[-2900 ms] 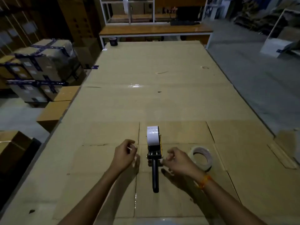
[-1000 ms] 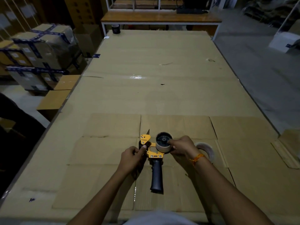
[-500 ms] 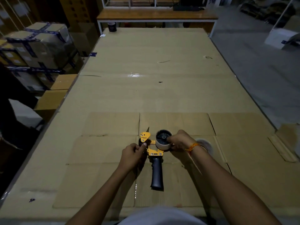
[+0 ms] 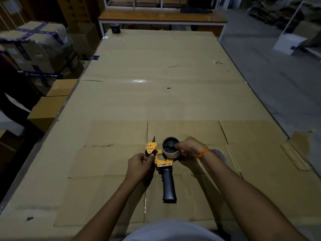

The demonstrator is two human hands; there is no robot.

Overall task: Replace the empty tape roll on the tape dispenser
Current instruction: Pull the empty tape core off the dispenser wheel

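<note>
Tape dispenser point(image 4: 164, 160) lying flat on the cardboard-covered table point(image 4: 156, 94), near its front edge

Left hand point(image 4: 139, 165) pinches the yellow frame by the blade; right hand point(image 4: 190, 147) grips the tape roll point(image 4: 171, 150) on the hub, another roll point(image 4: 219, 154) just behind its wrist

The dispenser point(image 4: 164, 161) lies on its side on the table point(image 4: 156, 94), near the front edge, handle point(image 4: 168, 186) toward the person. The roll point(image 4: 171, 149) sits on its far end. The left hand point(image 4: 139, 165) touches the dispenser's left side; the right hand point(image 4: 190, 147) is on the roll from the right. A second roll point(image 4: 219, 154) lies just behind the right wrist. Boxes point(image 4: 34, 47) stand left of the table, a bench point(image 4: 161, 17) behind it.
</note>
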